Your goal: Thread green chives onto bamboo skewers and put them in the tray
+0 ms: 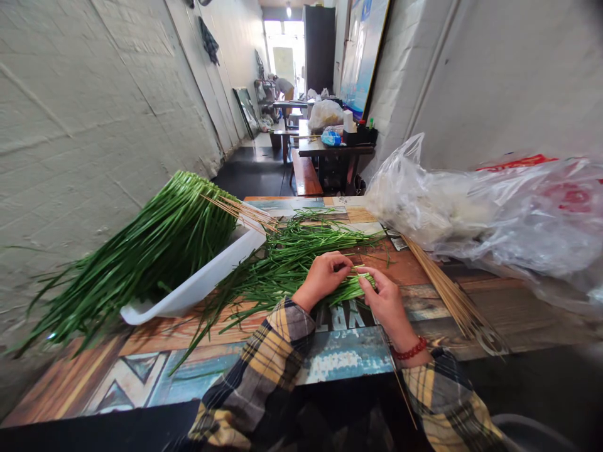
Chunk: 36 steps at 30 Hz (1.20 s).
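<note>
Stick (404,389), thin, slants from under the right hand (387,304) past the near table edge; whether gripped, cannot tell. Right hand closed on pale ends of green stalks (355,289); left hand (327,276) pinches at the same ends, fingertips nearly meeting. Stalks lie between the hands, over printed tabletop (348,361). Step in hand, judged: gathering a small bunch by its ends. Next move would call for level ends, firm but gentle pinch. Beyond: loose heap (296,248); left, white tray (202,276) bearing large bundle (155,245); right, skewers (440,285) by plastic bag (471,210). Far: second table (325,148), stooping person (284,86).
</note>
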{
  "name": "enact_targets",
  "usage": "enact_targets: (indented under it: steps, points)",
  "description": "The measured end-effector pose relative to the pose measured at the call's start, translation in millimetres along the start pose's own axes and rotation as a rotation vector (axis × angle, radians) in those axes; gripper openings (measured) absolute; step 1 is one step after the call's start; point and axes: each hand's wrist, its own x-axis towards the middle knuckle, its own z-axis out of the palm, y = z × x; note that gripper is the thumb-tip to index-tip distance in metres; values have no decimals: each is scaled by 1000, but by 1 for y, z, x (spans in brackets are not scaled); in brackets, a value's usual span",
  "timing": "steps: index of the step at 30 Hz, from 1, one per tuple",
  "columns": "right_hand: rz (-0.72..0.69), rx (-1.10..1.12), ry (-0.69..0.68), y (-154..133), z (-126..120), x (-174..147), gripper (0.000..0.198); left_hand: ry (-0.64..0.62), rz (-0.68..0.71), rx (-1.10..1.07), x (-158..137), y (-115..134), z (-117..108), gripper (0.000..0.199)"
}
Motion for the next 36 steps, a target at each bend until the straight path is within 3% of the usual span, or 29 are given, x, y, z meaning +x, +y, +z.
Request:
enact_targets:
  steps: [36]
  points:
    - [5, 20, 6, 3, 1, 0, 35, -24, -18, -98, -2, 2, 0, 16]
